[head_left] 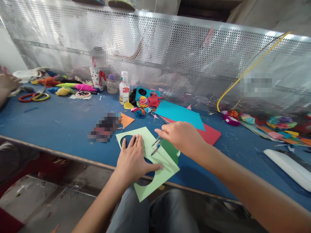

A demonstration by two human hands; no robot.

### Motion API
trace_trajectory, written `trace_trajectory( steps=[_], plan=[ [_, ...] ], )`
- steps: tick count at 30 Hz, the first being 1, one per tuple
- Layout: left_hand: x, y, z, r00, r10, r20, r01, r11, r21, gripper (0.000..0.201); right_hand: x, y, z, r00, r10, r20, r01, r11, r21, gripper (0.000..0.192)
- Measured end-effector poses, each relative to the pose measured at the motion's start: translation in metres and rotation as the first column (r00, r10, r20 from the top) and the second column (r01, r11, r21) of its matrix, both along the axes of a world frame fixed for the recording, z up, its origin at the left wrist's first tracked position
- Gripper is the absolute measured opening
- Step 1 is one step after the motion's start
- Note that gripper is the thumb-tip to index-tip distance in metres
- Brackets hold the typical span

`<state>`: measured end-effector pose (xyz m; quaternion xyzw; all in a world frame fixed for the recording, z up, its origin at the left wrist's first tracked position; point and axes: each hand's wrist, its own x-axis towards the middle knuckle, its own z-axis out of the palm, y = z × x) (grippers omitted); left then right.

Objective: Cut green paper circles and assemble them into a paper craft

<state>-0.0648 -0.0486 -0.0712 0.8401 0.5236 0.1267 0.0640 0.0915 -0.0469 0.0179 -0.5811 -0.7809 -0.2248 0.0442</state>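
Right hand (181,135): grip pinched round a compass (156,146), its points on the paper.
Left hand (134,159): grip spread flat, pressing the light green sheet (167,165) down.
Light green sheet: lay at the near edge of the blue worktop (68,123), overhanging it; round holes cut through it; a dark green piece (171,150) beneath.
Containers: glue bottle (124,88), part full of yellowish liquid; small jar (112,84), contents unclear.
Farther back: cyan sheet (181,115) over red sheet (210,134).

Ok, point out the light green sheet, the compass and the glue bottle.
light green sheet (167,165), head view, bare lower right corner.
compass (155,146), head view, middle of its legs.
glue bottle (124,90), head view, its label.
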Motion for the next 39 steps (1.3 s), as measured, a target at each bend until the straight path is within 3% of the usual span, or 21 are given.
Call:
trace_trajectory(
  steps=[8,15,20,31,35,39],
  plan=[
    [0.0,0.0,0.0,1.0,-0.012,0.011,0.012,1.0,-0.001,0.117,0.02,0.008,-0.004,0.999,-0.036,0.038,0.04,0.994,-0.104,0.031],
    [-0.001,0.001,-0.002,1.0,-0.004,0.003,0.005,1.0,-0.006,0.114,0.016,0.034,-0.008,0.994,0.104,0.04,-0.102,0.994,-0.038,0.024],
    [-0.001,0.0,-0.003,1.0,0.0,0.005,0.0,1.0,-0.005,0.112,0.005,0.042,-0.012,0.952,0.254,-0.172,-0.258,0.966,0.001,0.016],
    [0.0,0.002,-0.004,1.0,-0.001,0.011,0.001,1.0,0.003,0.116,-0.004,0.018,-0.011,0.855,0.383,-0.35,-0.392,0.919,0.048,0.016],
    [0.0,0.002,-0.004,1.0,-0.005,-0.011,0.005,1.0,-0.014,0.114,-0.001,0.014,-0.006,0.837,0.355,-0.416,-0.384,0.923,0.015,0.022],
    [0.0,0.001,-0.003,1.0,0.0,-0.025,-0.001,0.999,-0.043,0.113,0.003,0.005,-0.002,0.806,0.385,-0.449,-0.451,0.891,-0.045,0.028]
  ],
)
